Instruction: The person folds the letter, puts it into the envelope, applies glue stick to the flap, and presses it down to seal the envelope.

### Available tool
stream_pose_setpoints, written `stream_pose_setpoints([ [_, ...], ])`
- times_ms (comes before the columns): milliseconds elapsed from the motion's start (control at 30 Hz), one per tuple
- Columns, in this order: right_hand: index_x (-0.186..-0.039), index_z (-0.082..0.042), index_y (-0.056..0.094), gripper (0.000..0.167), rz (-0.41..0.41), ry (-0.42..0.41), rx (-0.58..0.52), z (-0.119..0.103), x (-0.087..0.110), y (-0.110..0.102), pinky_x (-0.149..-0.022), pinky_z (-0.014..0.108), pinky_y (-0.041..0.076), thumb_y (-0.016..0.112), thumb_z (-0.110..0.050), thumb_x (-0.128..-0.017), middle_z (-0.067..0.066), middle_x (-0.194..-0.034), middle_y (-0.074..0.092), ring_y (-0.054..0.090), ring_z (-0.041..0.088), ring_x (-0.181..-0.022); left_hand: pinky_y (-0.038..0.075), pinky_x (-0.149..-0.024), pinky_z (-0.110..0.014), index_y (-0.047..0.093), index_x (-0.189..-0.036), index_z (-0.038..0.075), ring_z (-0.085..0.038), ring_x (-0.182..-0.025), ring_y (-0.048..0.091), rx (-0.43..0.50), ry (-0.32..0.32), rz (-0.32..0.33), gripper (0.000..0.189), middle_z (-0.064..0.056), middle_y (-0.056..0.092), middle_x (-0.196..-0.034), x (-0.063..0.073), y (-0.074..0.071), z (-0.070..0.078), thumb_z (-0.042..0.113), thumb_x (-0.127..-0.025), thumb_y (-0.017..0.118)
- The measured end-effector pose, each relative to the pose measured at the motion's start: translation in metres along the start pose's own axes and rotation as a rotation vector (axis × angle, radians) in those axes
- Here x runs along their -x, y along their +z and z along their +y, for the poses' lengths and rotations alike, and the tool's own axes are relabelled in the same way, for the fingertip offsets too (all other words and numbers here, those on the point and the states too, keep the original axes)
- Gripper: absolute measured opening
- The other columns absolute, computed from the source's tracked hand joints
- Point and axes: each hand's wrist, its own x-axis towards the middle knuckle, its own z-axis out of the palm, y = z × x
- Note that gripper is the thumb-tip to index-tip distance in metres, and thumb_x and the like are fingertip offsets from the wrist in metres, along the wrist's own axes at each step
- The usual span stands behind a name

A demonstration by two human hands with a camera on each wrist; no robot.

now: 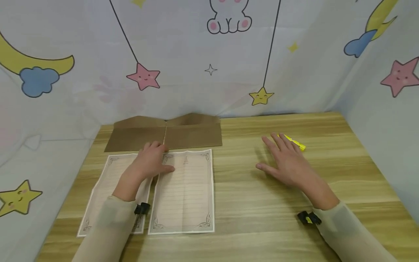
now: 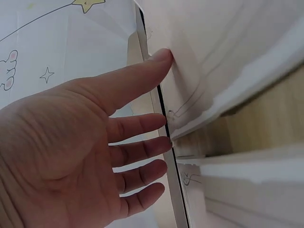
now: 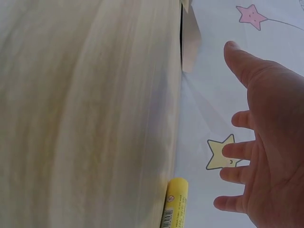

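Table [image 1: 255, 211] bearing lined sheets [image 1: 183, 196] meets star-printed cloth [image 1: 183, 43].

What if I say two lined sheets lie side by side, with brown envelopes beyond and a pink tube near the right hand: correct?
The colour is wrong: the tube near the right hand is yellow, as the right wrist view shows. The lined sheets and brown envelopes lie as you say.

Cream, ruled, scroll-cornered paper sheets [image 1: 183, 196] mark nine o'clock on a wood-grained tabletop [image 1: 255, 207]; brown paper envelopes [image 1: 193, 136], ten; yellow cylindrical tube [image 3: 176, 204], two.
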Motion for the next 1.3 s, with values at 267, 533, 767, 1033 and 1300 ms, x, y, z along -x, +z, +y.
stream_pose_setpoints([
  [267, -0.17, -0.015, 0.024, 0.096, -0.008, -0.009, -0.006, -0.0012, -0.0049, 0.0023, -0.121, 0.073, 0.016, 0.056, -0.072, -0.1, 0.023, -0.172, 0.021, 0.013, 0.048, -0.158, 0.031, -0.111, -0.073, 0.064, -0.139, 0.0, -0.05, -0.133, 0.043, 0.009, -0.017, -0.056, 0.069, -0.025, 0.055, -0.143, -0.0035, -0.0004, -0.0015, 0.038, -0.088, 0.089],
  [533, -0.17, -0.016, 0.023, 0.097, -0.026, -0.005, -0.015, -0.0028, -0.0066, 0.0048, -0.121, 0.074, 0.016, 0.054, -0.074, -0.1, 0.022, -0.173, 0.019, 0.013, 0.048, -0.158, 0.031, -0.108, -0.072, 0.066, -0.13, 0.0, -0.047, -0.124, 0.049, 0.022, -0.012, -0.093, 0.061, -0.021, 0.062, -0.13, -0.0069, -0.0051, 0.0006, 0.037, -0.088, 0.089],
  [767, -0.171, -0.016, 0.022, 0.097, -0.038, 0.005, -0.011, -0.0039, -0.0067, 0.0048, -0.121, 0.075, 0.015, 0.055, -0.073, -0.1, 0.021, -0.174, 0.018, 0.012, 0.048, -0.159, 0.037, -0.104, -0.068, 0.059, -0.12, 0.0, -0.038, -0.106, 0.06, 0.144, 0.021, -0.091, 0.05, -0.016, 0.065, -0.115, -0.0091, -0.0037, -0.0028, 0.027, -0.089, 0.088],
  [1033, -0.171, -0.015, 0.022, 0.097, -0.04, -0.009, -0.035, -0.0039, -0.0056, 0.0048, -0.122, 0.072, 0.016, 0.057, -0.071, -0.1, 0.021, -0.173, 0.018, 0.013, 0.047, -0.159, 0.053, -0.072, -0.04, 0.052, -0.137, -0.001, -0.028, -0.086, 0.061, 0.422, 0.023, -0.028, 0.056, -0.017, 0.064, -0.105, -0.0083, -0.006, -0.008, 0.018, -0.094, 0.083],
  [1300, -0.169, -0.01, 0.025, 0.094, -0.016, -0.028, -0.205, -0.0065, -0.0049, 0.0057, -0.122, 0.067, 0.023, 0.062, -0.065, -0.101, 0.022, -0.168, 0.031, 0.026, 0.046, -0.154, 0.062, -0.072, -0.039, 0.051, -0.139, -0.007, -0.028, -0.088, 0.071, 0.675, 0.019, 0.07, 0.048, -0.025, 0.066, -0.121, -0.0057, -0.0072, 0.0002, 0.015, -0.102, 0.074],
])
